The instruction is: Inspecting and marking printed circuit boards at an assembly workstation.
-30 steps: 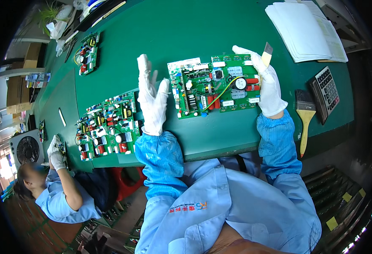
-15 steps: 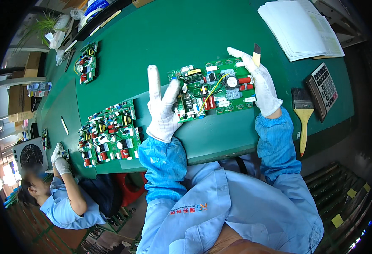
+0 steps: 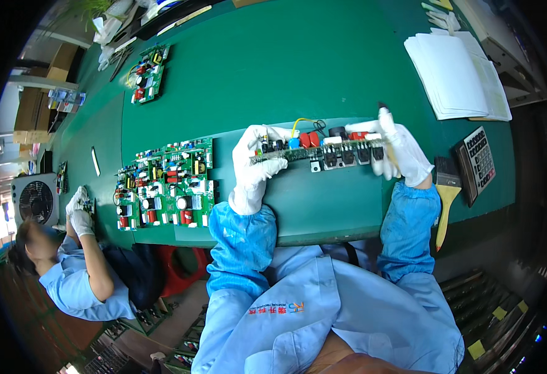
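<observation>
Circuit board: (image 3: 318, 151) held in front of the person, tipped nearly edge-on, between both hands; contact with the green table (image 3: 323, 62) can't be told.
Left hand: (image 3: 248, 171) white-gloved, closed on the board's left end, thumb on the near side, fingers behind.
Right hand: (image 3: 407, 156) gloved, board's right end gripped; dark tip (image 3: 382, 106) seen at the fingers, rest of that item mostly hidden.
Yellow wire: (image 3: 301, 119) looped above the board.
Board group: (image 3: 164, 187) laid left of the left hand, well apart from the lone board (image 3: 147, 75) farther back.
Right side: paintbrush (image 3: 448, 196) placed just beside the calculator (image 3: 476, 161); paper stack (image 3: 448, 75) set behind.
Far left: co-worker's gloved hands (image 3: 79, 212) seen at the table edge.
</observation>
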Demonstrator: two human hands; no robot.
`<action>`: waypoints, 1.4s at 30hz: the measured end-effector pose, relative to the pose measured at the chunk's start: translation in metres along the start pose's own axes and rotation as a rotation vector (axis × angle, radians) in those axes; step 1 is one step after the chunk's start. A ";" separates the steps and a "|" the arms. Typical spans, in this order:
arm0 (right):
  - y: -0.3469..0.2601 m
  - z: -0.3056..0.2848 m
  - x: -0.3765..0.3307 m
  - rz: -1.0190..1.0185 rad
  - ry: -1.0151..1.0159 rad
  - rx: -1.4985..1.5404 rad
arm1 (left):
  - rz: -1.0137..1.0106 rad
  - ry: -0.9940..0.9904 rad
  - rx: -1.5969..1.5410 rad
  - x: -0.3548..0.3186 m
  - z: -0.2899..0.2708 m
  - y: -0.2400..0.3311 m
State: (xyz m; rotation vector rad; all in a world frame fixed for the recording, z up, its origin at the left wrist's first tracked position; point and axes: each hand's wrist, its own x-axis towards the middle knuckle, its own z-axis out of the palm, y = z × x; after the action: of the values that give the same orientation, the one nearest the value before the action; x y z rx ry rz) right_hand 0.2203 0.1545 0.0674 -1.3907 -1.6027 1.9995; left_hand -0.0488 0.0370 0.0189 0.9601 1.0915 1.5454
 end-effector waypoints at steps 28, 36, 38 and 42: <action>0.062 0.009 0.037 -0.454 0.332 0.813 | -0.399 -0.156 -0.617 -0.001 0.014 0.007; 0.070 0.003 0.038 -0.495 0.281 0.790 | -0.398 -0.143 -0.594 -0.002 0.013 0.007; 0.073 0.000 0.039 -0.461 0.285 0.829 | -0.396 -0.164 -0.579 -0.001 0.013 0.008; 0.067 0.004 0.035 -0.454 0.310 0.773 | -0.326 -0.103 -0.527 -0.002 0.012 -0.001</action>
State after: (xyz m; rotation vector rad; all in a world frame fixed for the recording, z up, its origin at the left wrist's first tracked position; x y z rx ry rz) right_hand 0.2230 0.1499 -0.0083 -0.8727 -0.7696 1.7219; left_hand -0.0367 0.0374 0.0210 0.4681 0.6727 1.3916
